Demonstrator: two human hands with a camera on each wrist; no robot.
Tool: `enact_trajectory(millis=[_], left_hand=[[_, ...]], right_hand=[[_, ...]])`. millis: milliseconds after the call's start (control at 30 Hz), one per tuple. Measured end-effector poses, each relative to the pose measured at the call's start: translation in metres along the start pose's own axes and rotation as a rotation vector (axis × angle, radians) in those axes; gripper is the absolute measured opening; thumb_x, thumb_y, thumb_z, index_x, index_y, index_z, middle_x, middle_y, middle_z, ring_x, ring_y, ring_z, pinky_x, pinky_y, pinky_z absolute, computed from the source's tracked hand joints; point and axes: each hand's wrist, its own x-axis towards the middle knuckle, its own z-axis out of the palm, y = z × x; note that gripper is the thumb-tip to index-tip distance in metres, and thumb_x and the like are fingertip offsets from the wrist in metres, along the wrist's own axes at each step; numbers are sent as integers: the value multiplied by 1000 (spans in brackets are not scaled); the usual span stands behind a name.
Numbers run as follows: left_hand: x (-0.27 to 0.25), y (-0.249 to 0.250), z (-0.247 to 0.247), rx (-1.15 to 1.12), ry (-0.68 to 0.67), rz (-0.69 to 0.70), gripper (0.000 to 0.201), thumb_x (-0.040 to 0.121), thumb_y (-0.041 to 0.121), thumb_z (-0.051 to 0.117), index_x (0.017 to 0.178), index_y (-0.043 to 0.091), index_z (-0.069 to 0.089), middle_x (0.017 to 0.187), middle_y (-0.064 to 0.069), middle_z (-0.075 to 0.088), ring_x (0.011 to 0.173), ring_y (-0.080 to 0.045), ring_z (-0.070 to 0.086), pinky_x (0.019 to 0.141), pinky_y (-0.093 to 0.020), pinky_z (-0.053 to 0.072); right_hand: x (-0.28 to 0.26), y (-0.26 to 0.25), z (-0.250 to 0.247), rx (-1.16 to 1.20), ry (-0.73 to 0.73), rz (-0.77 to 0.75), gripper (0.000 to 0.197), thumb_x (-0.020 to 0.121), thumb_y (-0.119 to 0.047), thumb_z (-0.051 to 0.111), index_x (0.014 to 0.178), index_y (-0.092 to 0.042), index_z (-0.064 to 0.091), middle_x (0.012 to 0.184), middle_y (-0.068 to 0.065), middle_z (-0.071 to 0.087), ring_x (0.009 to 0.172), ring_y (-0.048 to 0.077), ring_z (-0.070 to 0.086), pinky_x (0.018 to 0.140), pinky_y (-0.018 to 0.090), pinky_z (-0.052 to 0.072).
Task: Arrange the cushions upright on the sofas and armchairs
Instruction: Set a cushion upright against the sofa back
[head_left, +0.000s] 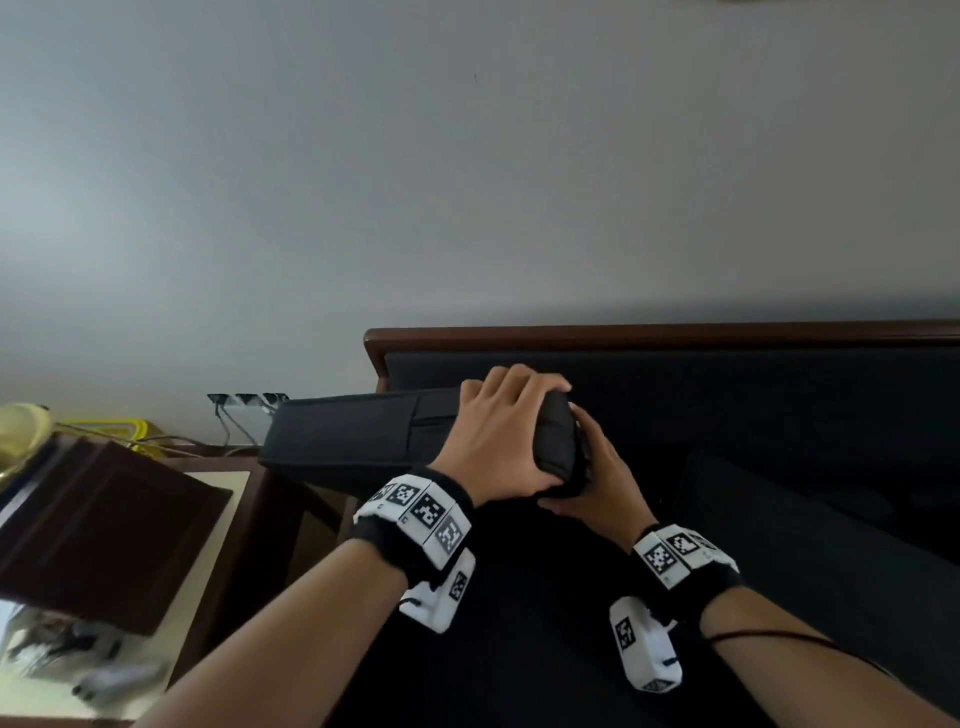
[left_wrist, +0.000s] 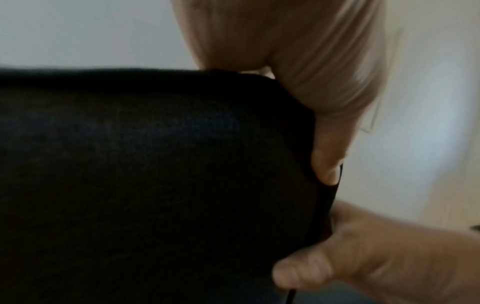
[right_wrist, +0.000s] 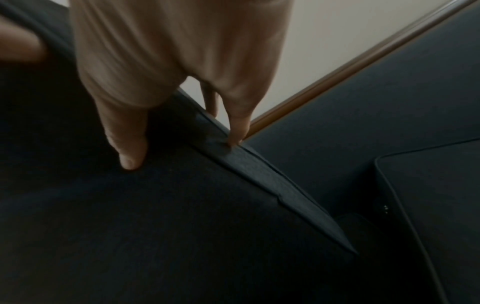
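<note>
Cushion (head_left: 358, 436); two hands (head_left: 540, 457) gripping

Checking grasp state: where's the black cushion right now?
Head view, centre: the black cushion is held up in front of the sofa's wooden-trimmed backrest, gripped at its right end by the left hand and right hand.

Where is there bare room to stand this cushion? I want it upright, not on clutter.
Bare seat lies below both hands, against the sofa backrest. Right is taken by another cushion. The side table on the left is crowded. Left hand and right hand grip the held cushion.
</note>
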Motion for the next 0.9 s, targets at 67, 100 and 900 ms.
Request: enact_trajectory(millis=[67,100,900], left_hand=[[0,1,1,-27,-39,9,98,60,56,84,142,28,39,139,4,46,128,-20,41,106,-43,30],[-1,-3,1,-26,-73,-9,103,60,59,84,145,29,36,144,4,43,132,-19,38,109,-44,28],[-119,-97,6,198,-67,-261,89,53,45,80,133,31,44,125,1,54,116,-29,55,94,-50,44]], right_hand=[[-5,5,-10,-6,-3,33,126,53,-16,95,153,-32,20,151,5,44,136,25,45,107,35,40],[-8,6,-16,-2,3,39,126,52,-14,95,152,-32,20,147,5,47,134,25,48,104,31,40],[-58,-36,21,-897,236,-237,94,40,-39,87,125,-21,54,107,4,56,95,27,56,98,61,34]])
